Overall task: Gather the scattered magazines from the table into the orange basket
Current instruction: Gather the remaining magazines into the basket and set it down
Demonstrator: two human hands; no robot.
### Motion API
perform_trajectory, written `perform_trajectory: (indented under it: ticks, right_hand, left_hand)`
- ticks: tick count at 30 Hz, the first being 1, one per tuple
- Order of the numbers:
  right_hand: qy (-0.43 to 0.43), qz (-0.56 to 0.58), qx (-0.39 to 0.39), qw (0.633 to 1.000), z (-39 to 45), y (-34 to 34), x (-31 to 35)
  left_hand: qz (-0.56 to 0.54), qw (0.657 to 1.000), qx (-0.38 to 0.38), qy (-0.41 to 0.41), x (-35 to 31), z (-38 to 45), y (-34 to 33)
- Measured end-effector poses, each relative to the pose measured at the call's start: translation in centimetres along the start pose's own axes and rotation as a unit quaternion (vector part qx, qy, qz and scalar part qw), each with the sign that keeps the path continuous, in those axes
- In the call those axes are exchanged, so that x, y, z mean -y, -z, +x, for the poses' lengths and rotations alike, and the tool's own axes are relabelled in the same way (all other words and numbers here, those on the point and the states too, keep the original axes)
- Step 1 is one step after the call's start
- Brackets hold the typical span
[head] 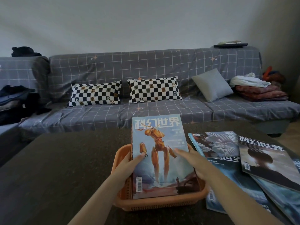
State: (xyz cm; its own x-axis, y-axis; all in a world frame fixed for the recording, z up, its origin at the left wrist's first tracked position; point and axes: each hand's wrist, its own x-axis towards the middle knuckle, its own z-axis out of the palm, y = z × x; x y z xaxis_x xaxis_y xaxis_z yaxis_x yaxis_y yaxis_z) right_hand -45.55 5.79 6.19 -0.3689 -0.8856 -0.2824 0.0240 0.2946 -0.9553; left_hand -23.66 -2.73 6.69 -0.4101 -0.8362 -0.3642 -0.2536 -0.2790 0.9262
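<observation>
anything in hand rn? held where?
Magazine in the orange basket: left hand grips its left edge, thumb on cover; right hand lies flat on its right side.

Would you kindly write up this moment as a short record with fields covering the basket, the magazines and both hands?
basket: orange basket on the dark table
in basket: magazine with orange creature cover, far end tilted up over the rim
left hand: grip on that magazine's left edge
right hand: fingers flat on its cover
still on table: overlapping magazines to the right of the basket
background: grey checked sofa with cushions
</observation>
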Motion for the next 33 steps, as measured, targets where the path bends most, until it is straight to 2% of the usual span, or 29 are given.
perform_trajectory:
  ticks: [3,11,15,20,24,28,33]
  right_hand:
    - [-0.014,0.036,0.020,0.999,1.7,0.4,0.5]
    - [0.030,0.029,0.007,0.999,1.9,-0.1,0.6]
    - [0.094,0.069,0.000,0.993,0.9,0.2,1.4]
    - [0.196,0.154,0.031,0.968,0.6,0.4,2.6]
    - [0.225,0.151,0.063,0.961,0.7,0.2,1.8]
    - [0.210,0.125,0.073,0.967,1.0,0.0,0.3]
    - [0.190,0.107,0.082,0.972,1.4,0.2,-0.2]
  left_hand:
    - [-0.053,0.998,0.029,-0.011,-0.9,1.4,0.7]
    - [-0.134,0.988,0.020,-0.074,0.1,2.5,0.9]
    - [-0.147,0.976,0.060,-0.150,-0.9,1.5,1.6]
    - [-0.114,0.962,0.075,-0.234,-2.3,1.5,3.1]
    - [-0.108,0.962,0.103,-0.230,-0.8,2.3,3.6]
    - [-0.086,0.961,0.125,-0.232,0.7,2.6,3.8]
    - [-0.080,0.968,0.102,-0.215,0.2,2.2,3.0]
